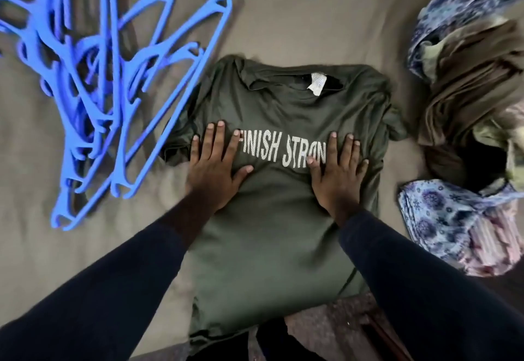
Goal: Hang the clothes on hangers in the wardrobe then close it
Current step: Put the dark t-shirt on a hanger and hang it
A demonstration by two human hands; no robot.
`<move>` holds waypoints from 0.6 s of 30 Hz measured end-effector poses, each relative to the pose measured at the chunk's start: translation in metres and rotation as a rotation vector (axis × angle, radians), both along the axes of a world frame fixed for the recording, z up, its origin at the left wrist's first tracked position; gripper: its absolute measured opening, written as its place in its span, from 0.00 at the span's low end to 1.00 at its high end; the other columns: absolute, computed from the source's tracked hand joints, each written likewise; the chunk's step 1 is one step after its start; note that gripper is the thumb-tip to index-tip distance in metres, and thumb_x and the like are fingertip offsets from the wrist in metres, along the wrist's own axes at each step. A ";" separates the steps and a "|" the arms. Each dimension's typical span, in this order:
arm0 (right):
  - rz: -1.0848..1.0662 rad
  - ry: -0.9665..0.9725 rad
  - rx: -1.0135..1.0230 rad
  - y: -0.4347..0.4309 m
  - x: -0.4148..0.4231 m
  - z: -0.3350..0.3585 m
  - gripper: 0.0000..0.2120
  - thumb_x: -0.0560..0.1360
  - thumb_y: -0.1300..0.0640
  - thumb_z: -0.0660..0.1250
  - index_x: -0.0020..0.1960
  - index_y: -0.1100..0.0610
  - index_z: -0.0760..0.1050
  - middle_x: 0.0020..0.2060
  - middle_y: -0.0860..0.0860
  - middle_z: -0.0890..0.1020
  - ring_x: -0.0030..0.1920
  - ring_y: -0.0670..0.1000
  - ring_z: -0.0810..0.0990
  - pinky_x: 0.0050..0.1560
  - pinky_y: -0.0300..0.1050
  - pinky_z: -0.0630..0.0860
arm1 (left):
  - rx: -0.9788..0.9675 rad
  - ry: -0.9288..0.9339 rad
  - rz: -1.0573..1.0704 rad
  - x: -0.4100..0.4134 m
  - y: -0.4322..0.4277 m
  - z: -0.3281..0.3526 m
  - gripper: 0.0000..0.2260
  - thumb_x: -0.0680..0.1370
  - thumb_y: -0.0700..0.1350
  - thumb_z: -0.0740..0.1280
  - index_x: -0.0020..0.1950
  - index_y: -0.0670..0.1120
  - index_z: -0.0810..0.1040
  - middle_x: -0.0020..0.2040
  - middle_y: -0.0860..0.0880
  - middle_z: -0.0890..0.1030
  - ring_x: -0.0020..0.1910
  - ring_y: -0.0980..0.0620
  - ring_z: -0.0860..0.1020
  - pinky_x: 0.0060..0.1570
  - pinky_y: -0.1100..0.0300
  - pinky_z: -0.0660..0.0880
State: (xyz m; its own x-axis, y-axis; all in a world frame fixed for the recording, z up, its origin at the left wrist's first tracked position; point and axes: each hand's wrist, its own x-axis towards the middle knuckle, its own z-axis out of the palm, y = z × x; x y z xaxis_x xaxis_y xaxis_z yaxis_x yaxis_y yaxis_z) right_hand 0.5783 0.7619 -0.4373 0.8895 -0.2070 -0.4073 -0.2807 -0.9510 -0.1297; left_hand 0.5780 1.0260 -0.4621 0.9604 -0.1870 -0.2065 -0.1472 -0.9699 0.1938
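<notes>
Hangers (99, 83) left of shirt (272, 227), clothes pile (470, 122) right.

**Both palms down, fingers spread**

My left hand (212, 168) lies flat, palm down, with the fingers straight and fanned apart and the thumb angled out toward my other hand. My right hand (337, 173) mirrors it: palm down, fingers straight and a little spread, thumb pointing inward. The two sit level with each other and apart, thumbs facing across the gap. Both arms reach forward from the lower corners of the view and converge, wrists straight. The dark left sleeve (99, 290) leaves some wrist bare. The right sleeve (419, 275) ends right at the wrist.
</notes>
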 end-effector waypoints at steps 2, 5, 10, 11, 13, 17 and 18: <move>0.013 0.014 -0.035 -0.001 -0.007 0.000 0.37 0.78 0.32 0.42 0.81 0.49 0.44 0.81 0.57 0.46 0.80 0.57 0.43 0.75 0.68 0.44 | 0.013 0.004 0.019 -0.006 -0.001 0.001 0.34 0.78 0.66 0.53 0.79 0.48 0.59 0.79 0.40 0.58 0.78 0.40 0.56 0.74 0.40 0.53; 0.019 0.072 -0.060 -0.002 -0.006 0.001 0.36 0.80 0.34 0.46 0.81 0.50 0.41 0.81 0.56 0.44 0.80 0.58 0.42 0.75 0.68 0.43 | 0.030 0.035 0.038 -0.006 -0.003 0.006 0.35 0.77 0.65 0.53 0.79 0.47 0.60 0.78 0.40 0.59 0.77 0.40 0.57 0.73 0.38 0.54; -0.056 0.082 0.014 0.011 0.009 0.016 0.36 0.80 0.41 0.58 0.81 0.54 0.48 0.80 0.60 0.47 0.80 0.60 0.43 0.76 0.69 0.44 | 0.036 0.067 0.057 0.004 -0.010 0.027 0.33 0.74 0.60 0.64 0.75 0.44 0.67 0.75 0.38 0.65 0.74 0.37 0.63 0.70 0.35 0.58; -0.056 0.033 0.047 0.014 0.012 0.021 0.35 0.79 0.44 0.61 0.80 0.55 0.52 0.80 0.60 0.50 0.80 0.60 0.45 0.76 0.67 0.46 | 0.012 0.040 0.070 0.007 -0.011 0.033 0.32 0.73 0.57 0.67 0.73 0.44 0.69 0.73 0.37 0.68 0.73 0.37 0.65 0.69 0.34 0.59; 0.013 -0.083 0.129 0.029 0.014 0.028 0.33 0.77 0.49 0.65 0.78 0.56 0.59 0.79 0.60 0.56 0.79 0.60 0.51 0.77 0.64 0.49 | -0.028 -0.078 0.105 0.009 -0.008 0.044 0.27 0.73 0.54 0.66 0.69 0.44 0.74 0.68 0.38 0.73 0.69 0.39 0.70 0.67 0.36 0.64; 0.176 -0.203 0.348 0.071 0.017 0.032 0.32 0.73 0.49 0.65 0.75 0.59 0.66 0.75 0.63 0.63 0.75 0.64 0.61 0.75 0.61 0.58 | -0.025 -0.188 0.274 0.012 0.014 0.062 0.24 0.72 0.53 0.65 0.67 0.46 0.74 0.65 0.42 0.75 0.63 0.40 0.73 0.62 0.42 0.69; 0.234 -0.198 0.379 0.081 0.017 0.031 0.32 0.73 0.49 0.64 0.75 0.59 0.66 0.75 0.63 0.64 0.75 0.65 0.62 0.75 0.61 0.60 | 0.005 -0.184 0.337 0.011 0.022 0.064 0.24 0.72 0.52 0.66 0.67 0.46 0.74 0.65 0.43 0.75 0.62 0.40 0.73 0.61 0.43 0.69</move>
State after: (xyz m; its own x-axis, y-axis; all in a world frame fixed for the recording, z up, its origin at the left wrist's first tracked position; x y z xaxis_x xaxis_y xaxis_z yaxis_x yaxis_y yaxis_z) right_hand 0.5950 0.8431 -0.4067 0.9624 0.1383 -0.2339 0.0003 -0.8612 -0.5083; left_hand 0.5892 1.0476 -0.3978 0.9889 0.1462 -0.0245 0.1482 -0.9707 0.1892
